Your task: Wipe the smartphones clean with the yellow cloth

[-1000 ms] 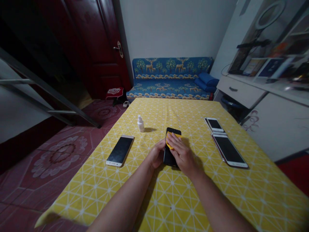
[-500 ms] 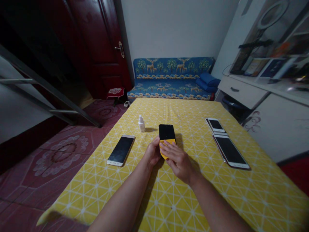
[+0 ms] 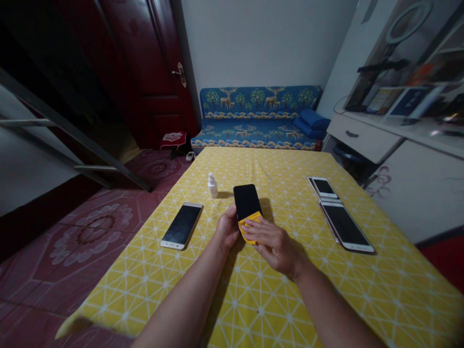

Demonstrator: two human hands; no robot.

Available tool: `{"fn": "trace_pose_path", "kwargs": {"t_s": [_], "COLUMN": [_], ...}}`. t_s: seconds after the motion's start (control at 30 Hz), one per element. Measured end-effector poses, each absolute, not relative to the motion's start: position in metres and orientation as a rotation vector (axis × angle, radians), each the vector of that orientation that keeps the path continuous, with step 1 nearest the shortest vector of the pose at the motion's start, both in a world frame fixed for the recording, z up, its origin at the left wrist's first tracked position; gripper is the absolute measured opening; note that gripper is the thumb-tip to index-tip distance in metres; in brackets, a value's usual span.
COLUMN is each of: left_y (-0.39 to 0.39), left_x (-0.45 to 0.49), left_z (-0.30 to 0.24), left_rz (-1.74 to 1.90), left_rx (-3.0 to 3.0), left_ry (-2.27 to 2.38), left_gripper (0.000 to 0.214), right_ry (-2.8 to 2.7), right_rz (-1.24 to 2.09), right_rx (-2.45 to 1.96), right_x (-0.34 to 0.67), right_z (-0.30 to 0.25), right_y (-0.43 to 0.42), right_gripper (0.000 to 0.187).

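Note:
A black smartphone [image 3: 247,199] is held just above the middle of the table, tilted a little to the left. My left hand [image 3: 228,227] grips it along its left side; most of those fingers are hidden behind the phone. An orange-yellow cloth [image 3: 250,234] covers the lower part of the screen. Pressing on that cloth, my right hand [image 3: 270,240] has its fingers together, laid across it. Left of the hands, a white-framed smartphone [image 3: 181,225] lies face up, and a small white spray bottle [image 3: 212,186] stands upright behind it.
Several phones lie at the table's right, among them a large white one [image 3: 348,224] and a smaller white one [image 3: 324,187]. A yellow patterned tablecloth [image 3: 145,290] covers the table. Beyond its far edge is a blue sofa [image 3: 250,128]; a white cabinet [image 3: 420,188] stands at right.
The black phone has tilted to the left. My right hand and the cloth have slid down toward the phone's lower end, baring more of the screen.

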State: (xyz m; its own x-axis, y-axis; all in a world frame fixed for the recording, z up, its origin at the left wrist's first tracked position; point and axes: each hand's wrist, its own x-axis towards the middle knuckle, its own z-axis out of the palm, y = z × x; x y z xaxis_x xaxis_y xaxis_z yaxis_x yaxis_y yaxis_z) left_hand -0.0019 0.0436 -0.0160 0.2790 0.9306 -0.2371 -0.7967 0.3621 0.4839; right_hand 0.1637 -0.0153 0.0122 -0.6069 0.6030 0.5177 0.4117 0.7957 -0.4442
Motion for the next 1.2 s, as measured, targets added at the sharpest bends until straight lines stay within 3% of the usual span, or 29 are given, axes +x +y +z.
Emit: {"fn": "trace_pose_path", "kwargs": {"t_s": [0.4,0.67,1.2], "left_y": [0.041,0.033,0.020], "left_x": [0.000,0.005,0.014], "left_z": [-0.010,-0.011,-0.004], "left_rz": [1.233,1.151,0.997], "left_rx": [0.323,0.552,0.732], "left_ry": [0.580,0.513,0.476], "left_gripper": [0.018,0.041,0.038], "right_ry": [-2.119,-1.984,-1.807], "right_rz": [0.311,0.270,0.084], "right_rx": [-0.808,-0.935,-1.152], "right_x": [0.170,0.179,0.184], "right_z": [0.007,-0.001,-0.004], "right_y": [-0.010,-0.001,0.012], "right_gripper": [0.036,0.035,0.039]}}
